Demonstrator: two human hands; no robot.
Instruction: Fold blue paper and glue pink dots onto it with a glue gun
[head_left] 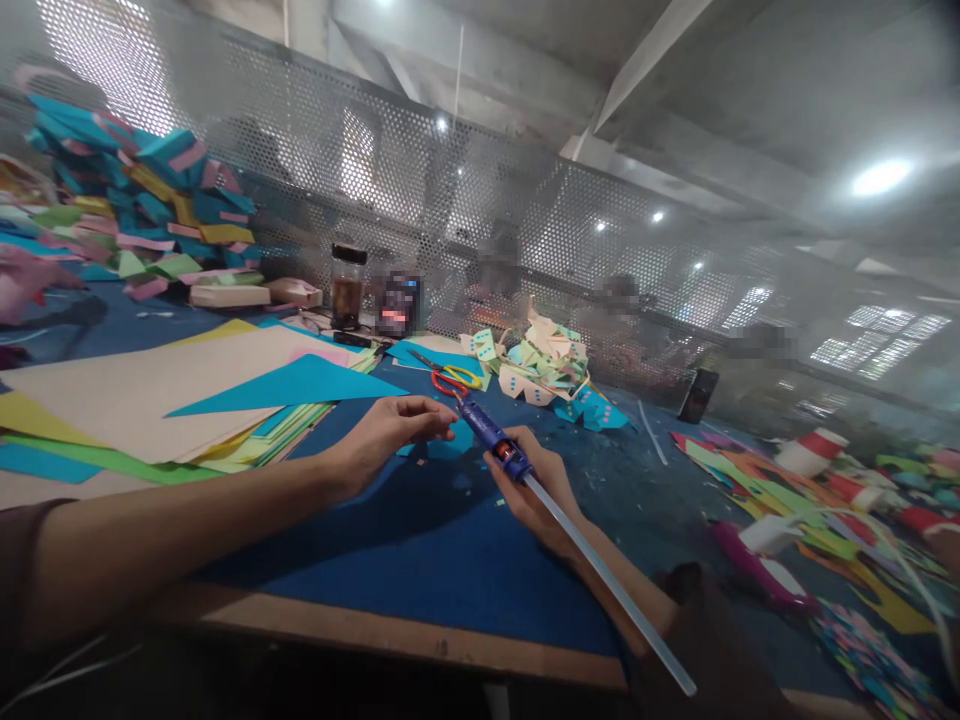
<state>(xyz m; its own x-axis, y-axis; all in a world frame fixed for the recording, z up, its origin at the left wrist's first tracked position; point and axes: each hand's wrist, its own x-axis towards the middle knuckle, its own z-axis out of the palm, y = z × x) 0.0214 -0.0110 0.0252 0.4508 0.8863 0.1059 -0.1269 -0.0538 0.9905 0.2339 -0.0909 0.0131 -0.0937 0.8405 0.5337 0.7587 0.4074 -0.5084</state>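
Observation:
My right hand (536, 485) is wrapped around a blue glue gun (487, 430), with its nozzle pointing forward and to the left. A long translucent glue stick (611, 580) runs out of its back end toward me. Just left of the nozzle is my left hand (397, 435), its fingers curled and its thumb close to them. Blue paper (454, 440) shows beside and below those fingertips; whether they pinch it I cannot tell. Beyond the nozzle lie scissors (457, 378) with red and yellow handles.
A stack of coloured paper (150, 400) covers the left side. Folded paper shapes (544, 360) are heaped behind the scissors. A lidded jar (348, 285) and a phone (699, 395) stand near the mesh partition (420, 170). Rightward lie a magenta power strip (757, 565) and paper cups (814, 450).

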